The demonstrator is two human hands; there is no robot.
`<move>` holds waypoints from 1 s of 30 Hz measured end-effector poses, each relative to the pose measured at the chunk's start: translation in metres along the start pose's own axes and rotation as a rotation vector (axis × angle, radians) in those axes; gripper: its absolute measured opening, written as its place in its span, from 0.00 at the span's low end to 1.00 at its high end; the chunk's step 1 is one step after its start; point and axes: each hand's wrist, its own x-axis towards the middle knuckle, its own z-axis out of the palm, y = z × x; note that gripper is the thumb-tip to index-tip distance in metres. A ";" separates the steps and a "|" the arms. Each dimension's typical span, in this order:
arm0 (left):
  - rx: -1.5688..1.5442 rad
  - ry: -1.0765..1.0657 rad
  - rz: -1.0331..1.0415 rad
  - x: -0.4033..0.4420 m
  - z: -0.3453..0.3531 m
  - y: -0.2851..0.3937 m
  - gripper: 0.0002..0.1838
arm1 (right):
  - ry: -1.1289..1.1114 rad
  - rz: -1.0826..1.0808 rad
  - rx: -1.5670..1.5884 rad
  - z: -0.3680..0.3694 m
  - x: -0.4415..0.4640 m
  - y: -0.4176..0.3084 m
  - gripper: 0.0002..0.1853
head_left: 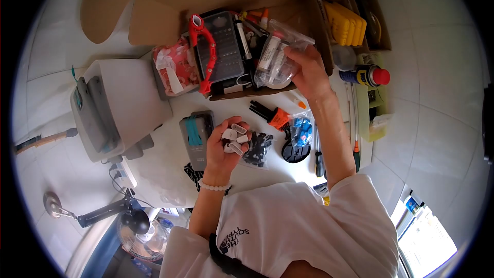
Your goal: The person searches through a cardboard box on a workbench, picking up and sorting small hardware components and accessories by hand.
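My left hand (225,149) is palm up, its fingers curled round several small white plastic pieces (234,136). My right hand (310,72) pinches a clear plastic bag (278,56) with white cylinders inside, over the open cardboard box (324,46). In that box lie a dark organizer case (221,46), a red curved tool (210,56) and pens. Beside my left hand are a bag of black parts (259,150) and a grey case with a teal band (195,136). An orange and black holder (278,118) and a bag of blue items (301,133) lie between my hands.
A white bin (128,103) stands at the left. Pink items fill a small tray (176,67) beside the cardboard box. At the right are a blue spray can with a red cap (364,75), yellow cases (346,24), a green bin (378,128) and screwdrivers (319,162).
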 end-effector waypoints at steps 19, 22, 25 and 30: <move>0.100 0.026 0.011 0.001 0.004 0.002 0.18 | 0.099 -0.864 -1.187 0.086 0.032 0.074 0.35; 0.109 0.040 0.003 0.004 0.001 0.002 0.18 | 0.168 -0.733 -1.133 0.082 0.028 0.070 0.38; 0.081 0.027 -0.019 0.006 0.001 0.001 0.17 | 0.148 -0.663 -1.139 0.073 0.020 0.068 0.40; -0.002 0.020 0.000 0.008 0.001 0.001 0.19 | 0.090 -0.658 -1.202 0.050 0.005 0.052 0.20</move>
